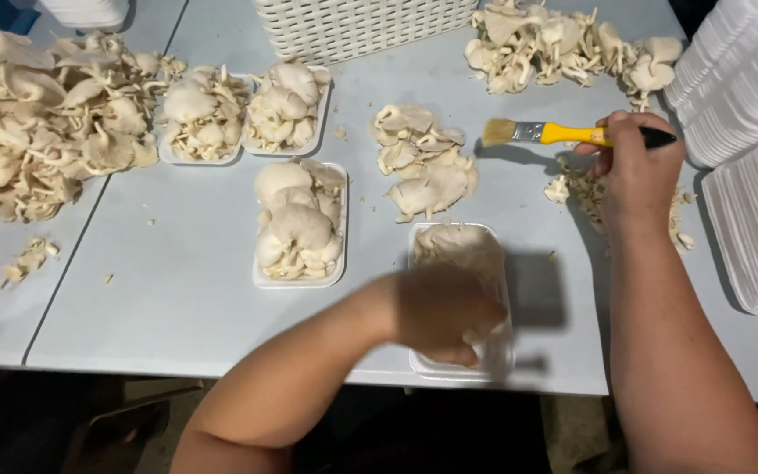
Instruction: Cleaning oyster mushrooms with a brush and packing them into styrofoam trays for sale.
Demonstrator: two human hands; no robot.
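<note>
My right hand (635,168) grips a paintbrush (563,133) with a yellow handle and pale bristles, held level above the table with the bristles pointing left. My left hand (445,312) is blurred and rests over a white foam tray (458,241) at the table's front edge. Its fingers close on an oyster mushroom in that tray. A loose bunch of oyster mushrooms (423,162) lies just beyond the tray, between the two hands.
Three filled white trays (298,224) (287,110) (199,114) sit left of centre. A big mushroom heap (37,114) covers the far left, another pile (563,44) lies at the back. A white slatted basket (361,26) stands behind. Stacked empty foam trays (747,132) fill the right.
</note>
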